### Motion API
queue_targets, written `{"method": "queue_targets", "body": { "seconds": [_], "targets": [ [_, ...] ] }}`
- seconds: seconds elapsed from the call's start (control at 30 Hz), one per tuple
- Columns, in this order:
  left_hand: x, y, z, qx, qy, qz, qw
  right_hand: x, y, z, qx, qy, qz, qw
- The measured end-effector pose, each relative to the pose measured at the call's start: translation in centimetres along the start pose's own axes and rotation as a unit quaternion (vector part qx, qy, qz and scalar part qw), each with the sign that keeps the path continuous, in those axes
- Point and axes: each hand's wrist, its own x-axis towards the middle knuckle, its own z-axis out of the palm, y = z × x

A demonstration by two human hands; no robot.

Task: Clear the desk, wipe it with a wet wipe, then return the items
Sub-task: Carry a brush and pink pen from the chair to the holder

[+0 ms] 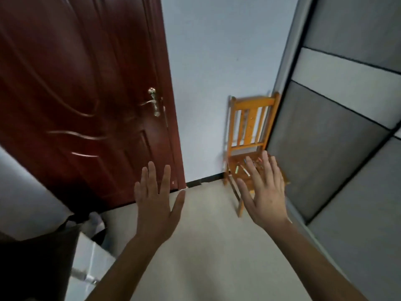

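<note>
Small coloured items (pixel 245 169), blurred and too small to identify, lie on the seat of the orange wooden slat-back chair (pixel 249 127) at centre right of the frame, where it stands against the pale blue-white wall (pixel 217 61); no desk appears in this view. Your left hand (pixel 157 198) is raised at lower centre, back toward the camera, fingers spread and straight, grasping nothing. Your right hand (pixel 263 192) is raised just to its right, likewise flat and splayed with nothing in it, and its fingertips overlap the chair seat in the picture; whether they touch it cannot be told. Both bare forearms run in from the bottom edge over the beige floor (pixel 206 246). At upper left stands a dark red panelled wooden door (pixel 82 94) with a brass lever handle (pixel 153 103). Along the right edge runs a grey panelled wardrobe front (pixel 347 105) with black dividing lines.
</note>
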Motion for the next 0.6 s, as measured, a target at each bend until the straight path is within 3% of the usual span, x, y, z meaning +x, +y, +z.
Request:
{"method": "queue_targets", "body": {
  "seconds": [0.27, 0.6],
  "targets": [
    [9.5, 12.6, 9.2, -0.033, -0.055, 0.084, 0.994, 5.5, 14.8, -3.6, -0.048, 0.006, 0.086, 0.995],
    [22.1, 18.4, 19.9, -0.082, -0.070, 0.110, 0.988, 14.2, 26.2, 0.5, -0.075, -0.027, 0.149, 0.986]
  ]
}}
